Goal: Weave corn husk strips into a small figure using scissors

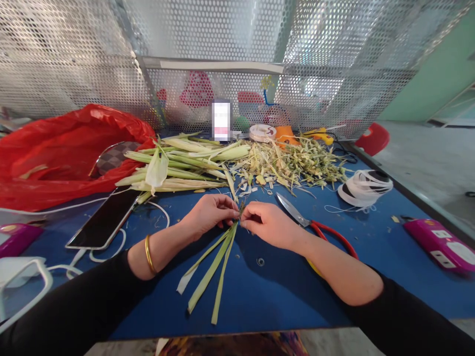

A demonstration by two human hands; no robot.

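Note:
My left hand (pixel 210 215), with a gold bangle on the wrist, pinches the gathered top of a small bunch of long green leaf strips (pixel 211 277). Their loose ends fan out toward the table's front edge. Just beside it, my right hand (pixel 270 225) is closed, thumb and fingertips together at the same gathered top. What its fingertips hold is too small to make out. Scissors (pixel 299 212) with red handles lie with blades open, partly behind my right forearm. A pile of pale green leaves and stalks (pixel 189 163) lies beyond my hands.
Dried clippings (pixel 289 160) heap at the back. White ribbon rolls (pixel 365 190) and a purple power strip (pixel 441 244) sit to the right. A red plastic bag (pixel 44 153), a phone (pixel 106 220) and white cables lie left. A perforated metal panel (pixel 208 34) bounds the blue table (pixel 282 301).

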